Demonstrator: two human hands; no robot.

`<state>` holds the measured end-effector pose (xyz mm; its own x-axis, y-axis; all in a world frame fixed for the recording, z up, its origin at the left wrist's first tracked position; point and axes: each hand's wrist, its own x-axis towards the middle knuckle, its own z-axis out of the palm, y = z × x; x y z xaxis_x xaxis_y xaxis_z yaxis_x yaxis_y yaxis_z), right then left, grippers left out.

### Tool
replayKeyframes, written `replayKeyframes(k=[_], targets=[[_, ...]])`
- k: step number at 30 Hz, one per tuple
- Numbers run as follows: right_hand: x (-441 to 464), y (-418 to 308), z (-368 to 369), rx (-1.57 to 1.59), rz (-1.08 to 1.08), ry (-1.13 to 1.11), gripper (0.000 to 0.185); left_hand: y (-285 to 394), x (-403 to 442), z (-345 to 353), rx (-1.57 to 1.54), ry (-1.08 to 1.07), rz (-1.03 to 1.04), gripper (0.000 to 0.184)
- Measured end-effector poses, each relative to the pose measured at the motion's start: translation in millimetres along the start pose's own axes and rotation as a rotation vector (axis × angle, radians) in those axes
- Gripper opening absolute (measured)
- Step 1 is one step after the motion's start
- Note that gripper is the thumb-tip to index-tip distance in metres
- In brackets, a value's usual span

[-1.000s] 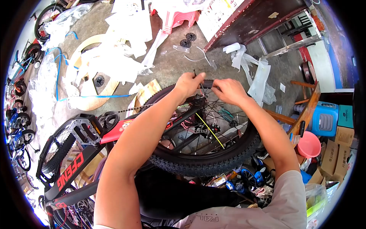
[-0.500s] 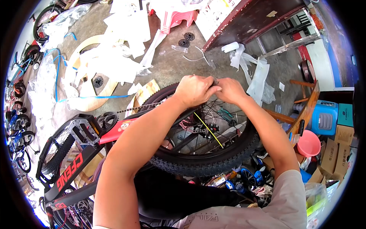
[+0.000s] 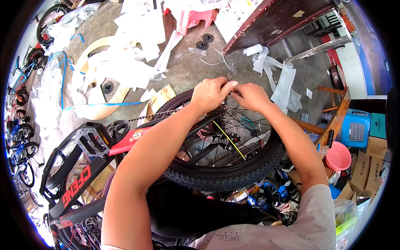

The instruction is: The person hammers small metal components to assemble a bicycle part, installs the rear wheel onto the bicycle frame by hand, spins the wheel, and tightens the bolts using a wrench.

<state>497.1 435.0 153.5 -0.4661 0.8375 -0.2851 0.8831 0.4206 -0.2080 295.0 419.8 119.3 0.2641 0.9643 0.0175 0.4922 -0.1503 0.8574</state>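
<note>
Both hands (image 3: 209,95) (image 3: 251,97) meet over a black, knobby-treaded bicycle wheel (image 3: 225,182).

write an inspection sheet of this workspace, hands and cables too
surface: grey floor, partly covered by white sheets
job's things: bicycle frame marked CFENG; knobby-tyred wheel
clutter: blue strap, pink basin, cardboard boxes
hands: left hand and right hand close together over the wheel's far side; anything pinched is hidden
cables: bright yellow line across the wheel, possibly a cable
surroundings: other bicycles at left, wooden frame at right
</note>
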Motion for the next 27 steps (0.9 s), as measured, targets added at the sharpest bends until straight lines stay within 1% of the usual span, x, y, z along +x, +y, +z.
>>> replayKeyframes(k=[6, 13, 15, 25, 27], targets=[[0.8, -0.6, -1.9, 0.021, 0.002, -0.015, 0.022, -4.2, 2.9, 2.3, 0.005, -0.028, -0.117, 0.063], [0.4, -3.0, -5.2, 0.018, 0.007, -0.042, 0.022, -3.4, 3.6, 0.4, -0.010, -0.054, -0.173, 0.066], [0.2, -4.1, -6.2, 0.021, 0.011, -0.047, 0.023, -4.1, 4.2, 1.0, -0.018, -0.050, -0.228, 0.067], [0.7, -2.8, -5.3, 0.022, 0.014, -0.054, 0.023, -5.8, 7.8, 3.2, -0.023, -0.061, -0.264, 0.067], [0.8, -2.4, -4.6, 0.022, 0.012, -0.053, 0.024, -10.4, 11.2, 5.9, -0.094, -0.065, -0.256, 0.065]])
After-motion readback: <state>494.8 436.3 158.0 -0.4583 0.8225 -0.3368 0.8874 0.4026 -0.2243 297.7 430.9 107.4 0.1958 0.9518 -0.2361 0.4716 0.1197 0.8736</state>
